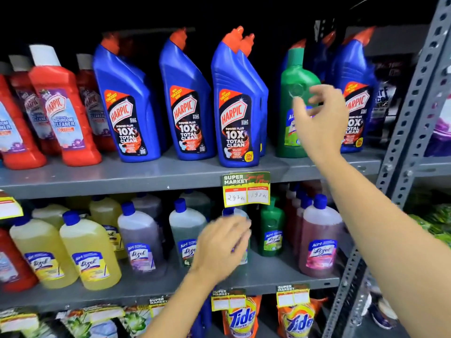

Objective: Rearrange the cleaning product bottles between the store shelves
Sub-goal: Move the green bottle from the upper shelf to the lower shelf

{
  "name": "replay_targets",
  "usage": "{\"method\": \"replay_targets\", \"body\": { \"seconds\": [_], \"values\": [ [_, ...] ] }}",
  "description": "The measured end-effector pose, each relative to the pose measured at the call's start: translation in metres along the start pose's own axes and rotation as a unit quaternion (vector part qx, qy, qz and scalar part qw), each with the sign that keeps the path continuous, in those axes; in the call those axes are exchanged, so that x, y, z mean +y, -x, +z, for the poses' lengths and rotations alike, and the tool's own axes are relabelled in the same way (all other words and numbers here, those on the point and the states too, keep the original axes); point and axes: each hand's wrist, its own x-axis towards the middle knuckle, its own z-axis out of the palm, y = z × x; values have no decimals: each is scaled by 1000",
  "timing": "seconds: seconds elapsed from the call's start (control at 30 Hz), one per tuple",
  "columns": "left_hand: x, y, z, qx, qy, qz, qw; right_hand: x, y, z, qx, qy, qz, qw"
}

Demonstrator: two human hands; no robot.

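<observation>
While the right hand [319, 118] hovered with its grip apart before the green bottle [296, 98] on the upper shelf [146, 176], the left hand [222, 247] reached, grip unclear, toward lower bottles; closing on the green one seemed next.

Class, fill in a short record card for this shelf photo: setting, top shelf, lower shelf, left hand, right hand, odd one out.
setting: grey metal store shelving
top shelf: red Harpic bottles, blue Harpic bottles
lower shelf: Lizol bottles in yellow, purple, green, pink
left hand: open, in front of a lower-shelf bottle
right hand: open, fingers at the green bottle
odd one out: that green bottle, standing among blue Harpic
</observation>
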Motion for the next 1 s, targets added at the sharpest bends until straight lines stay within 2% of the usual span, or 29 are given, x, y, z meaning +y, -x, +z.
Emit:
{"method": "replay_targets", "body": {
  "seconds": [0.07, 0.13, 0.27, 0.33, 0.47, 0.6, 0.83, 1.0],
  "values": [
    [4, -55, -26, 111, -2, 19, 994, 13, -13, -10, 34, 1, 7, 999],
    [-2, -96, -42, 132, -61, -15, 989, 26, -22, -14, 38, 23, 20, 999],
    [-18, -116, -40, 36, -132, -160, 978, 41, -25, -7, -67, 60, 61, 994],
    [-24, -108, -30, -6, -144, -196, 970, 46, -25, -1, -108, 57, 78, 989],
    [-34, -93, -20, -17, -216, -162, 963, 52, -28, 7, -156, 13, 139, 978],
    [-39, -91, -17, -5, -236, -150, 960, 59, -27, 10, -206, -38, 146, 967],
    [-40, -90, -15, 4, -231, -146, 962, 63, -26, 7, -183, -32, 125, 975],
    [-38, -91, -16, 16, -218, -140, 966, 52, -15, -15, -196, -100, 126, 967]
  ]
}}
